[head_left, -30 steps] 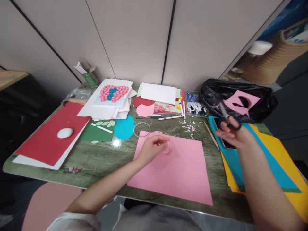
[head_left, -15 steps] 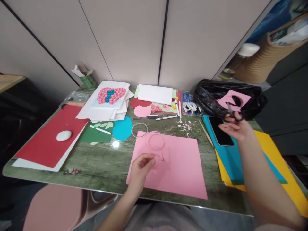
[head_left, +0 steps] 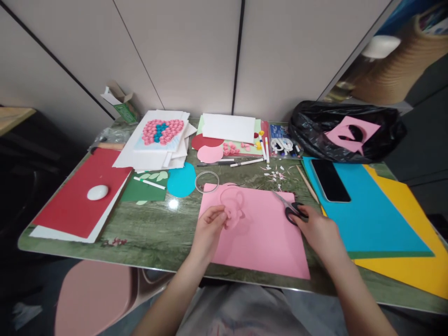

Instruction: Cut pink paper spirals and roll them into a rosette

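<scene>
My left hand [head_left: 212, 228] is closed in a pinch on a thin curled strip of pink paper [head_left: 233, 221], which loops above a large pink sheet [head_left: 262, 238]. The strip blends with the sheet, so its full outline is hard to make out. My right hand [head_left: 320, 231] grips the black handles of a pair of scissors [head_left: 290, 207] at the sheet's right side. Their metal blades point away and to the left, low over the paper. A clear ring [head_left: 206, 182] lies at the sheet's far left corner.
A black plastic bag [head_left: 308, 135] with a pink paper offcut [head_left: 367, 128] on it stands back right. Nearby lie a phone [head_left: 331, 179] on blue paper [head_left: 385, 214], a wooden stick [head_left: 308, 183] and paper scraps [head_left: 276, 175]. Red paper [head_left: 77, 200] bears a white oval object [head_left: 97, 192].
My right hand has brought the scissors from near the black bag down to the pink sheet. The pink offcut now rests on the bag. My left hand still pinches the curled strip.
</scene>
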